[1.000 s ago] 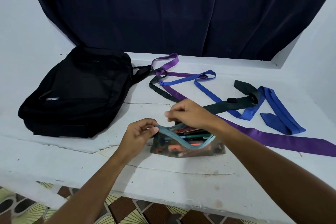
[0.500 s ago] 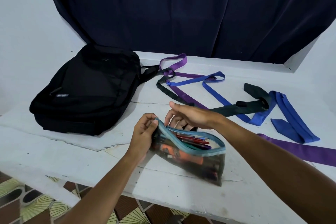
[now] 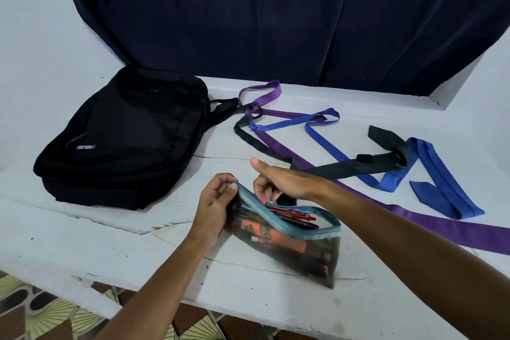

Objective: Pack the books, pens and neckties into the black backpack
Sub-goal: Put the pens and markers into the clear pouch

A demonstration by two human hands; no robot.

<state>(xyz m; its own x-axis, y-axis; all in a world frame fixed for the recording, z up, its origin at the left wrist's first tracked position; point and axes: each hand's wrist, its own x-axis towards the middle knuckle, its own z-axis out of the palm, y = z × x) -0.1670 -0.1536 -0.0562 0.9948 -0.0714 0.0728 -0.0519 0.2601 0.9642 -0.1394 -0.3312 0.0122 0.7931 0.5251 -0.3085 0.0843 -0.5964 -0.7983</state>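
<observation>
- Head view, lower centre: my left hand [image 3: 218, 203] pinches the left end of the pencil pouch [image 3: 289, 240], thumb and fingertips closed on its pale blue zipper band.
- My right hand [image 3: 278, 179] is at the open mouth just above it, fingers curled down, thumb stuck up; I cannot tell whether they grip anything.
- The pouch is see-through dark mesh, soft and flat, its long axis slanting from the frame's centre down to the lower right. Red and dark pens [image 3: 292, 215] lie inside along that axis, with something orange below them.
- Left of centre the black backpack [image 3: 124, 140] lies flat, woven fabric, rounded corners, its long axis running from lower left to upper right, zipped as far as I can see.
- To the right, three neckties sprawl tangled: purple necktie [image 3: 455, 232], blue necktie [image 3: 430, 171], black necktie [image 3: 345, 167], all flat, smooth ribbons.
- The table [image 3: 82, 232] is white-painted, scuffed and cracked; a dark navy curtain [image 3: 262, 16] hangs behind, white walls either side, patterned floor tiles [image 3: 55, 314] at the bottom left.
</observation>
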